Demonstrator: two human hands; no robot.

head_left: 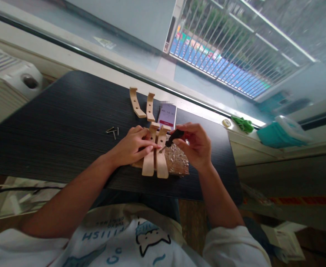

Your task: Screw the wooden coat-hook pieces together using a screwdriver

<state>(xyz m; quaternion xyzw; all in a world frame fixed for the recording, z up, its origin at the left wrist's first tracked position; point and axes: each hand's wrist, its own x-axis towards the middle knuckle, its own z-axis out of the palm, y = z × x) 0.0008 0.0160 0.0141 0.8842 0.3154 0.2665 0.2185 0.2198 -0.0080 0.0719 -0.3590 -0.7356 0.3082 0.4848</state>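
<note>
1. The left hand [131, 148] lies on two curved wooden slats [155, 157] near the front edge of the dark tabletop [54, 129]; its fingers are stretched flat across them, not curled around them
2. The right hand [196, 146] has its fingers closed on a small black-handled screwdriver [174, 136], whose tip points down at the right slat, close to the left fingertips
3. The slats lie side by side, partly on a sheet of bubble wrap [178, 163]
4. Just behind them lies a phone [167, 115], screen lit
5. Two more curved wooden pieces [140, 104] lie farther back
6. A few loose screws [113, 131] lie left of the left hand
</note>
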